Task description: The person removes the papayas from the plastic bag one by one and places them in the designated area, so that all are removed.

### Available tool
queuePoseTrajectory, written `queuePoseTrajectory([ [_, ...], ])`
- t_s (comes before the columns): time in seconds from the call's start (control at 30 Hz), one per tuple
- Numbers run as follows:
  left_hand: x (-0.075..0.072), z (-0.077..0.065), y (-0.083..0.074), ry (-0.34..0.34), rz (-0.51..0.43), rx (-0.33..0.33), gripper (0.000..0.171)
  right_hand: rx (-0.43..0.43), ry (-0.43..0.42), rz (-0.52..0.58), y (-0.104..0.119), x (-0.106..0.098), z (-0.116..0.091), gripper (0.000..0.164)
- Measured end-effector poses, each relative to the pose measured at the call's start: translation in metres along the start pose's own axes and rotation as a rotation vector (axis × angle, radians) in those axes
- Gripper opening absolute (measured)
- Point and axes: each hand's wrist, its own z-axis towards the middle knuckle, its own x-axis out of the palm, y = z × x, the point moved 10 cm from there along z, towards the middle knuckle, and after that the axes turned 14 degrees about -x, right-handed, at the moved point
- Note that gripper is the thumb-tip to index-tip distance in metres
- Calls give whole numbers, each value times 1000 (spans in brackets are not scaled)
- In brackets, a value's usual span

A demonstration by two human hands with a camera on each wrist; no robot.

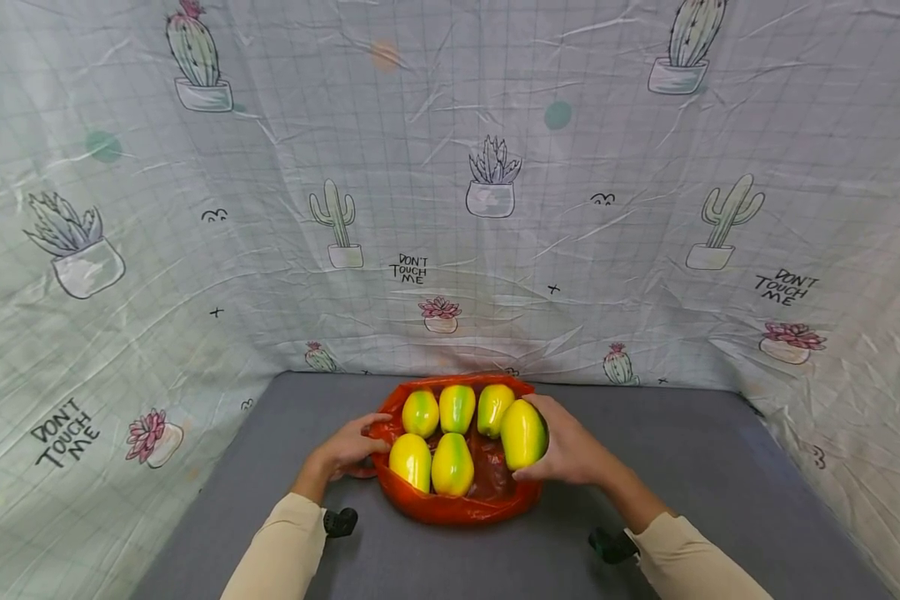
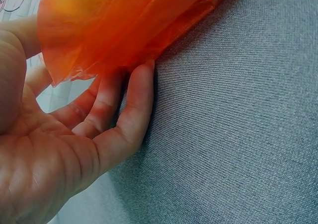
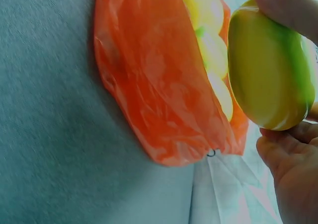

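r hand [image 1: 570, 446] grips a yellow-green fruit [image 1: 523, 435], thumb on one end & fingers on the other, spread abt as wide as the fruit is long; fruit's held up at the r side of the red plastic bag [image 1: 457, 510], over its rim. l hand [image 1: 348, 447] holds the bag's l edge, thumb & fingers either side of the plastic, fingers bent, gap small; exact contact partly hidden by bag. 5 more fruits [image 1: 453, 464] lie in bag: 3 in back row, 2 in front; red plastic shows r of the front pair. bag sits mouth up on grey table [image 1: 607, 517], cactus-print cloth [image 1: 450, 117] behind & at sides. pale sleeves [image 1: 279, 546] on both arms, black wrist cam [image 1: 341, 522] near each cuff.
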Motion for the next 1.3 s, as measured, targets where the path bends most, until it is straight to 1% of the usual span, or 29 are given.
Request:
queuePoseTrajectory([
  [0.33, -1, 2, 1, -6, -27, -16, 68, -14, -21, -30, -9, -20, -1, 113],
  [0.47, -1, 3, 2, -10, -35, -19, 67, -20, -24, -23, -12, -26, -2, 114],
  [0.6, -2, 3, 4, -14, -40, -23, 67, -11, -25, -30, -16, -32, -3, 113],
  [0.77, -1, 2, 3, -15, -29, -22, 68, -5, -35, -48, -21, -41, -6, 113],
  [0.9, 0, 1, 2, -10, -22, -30, 69, -8, -42, -70, -25, -48, -7, 109],
  [1.03, 0, 0, 1, -8, -19, -31, 69, -13, -46, -59, -27, -54, -9, 106],
  [1.17, 0, 1, 3, -14, -28, -34, 69, 11, -42, -63, -31, -60, -13, 105],
  [1.3, 0, 1, 3, -15, -31, -32, 68, 29, -41, -87, -34, -67, -15, 107],
])
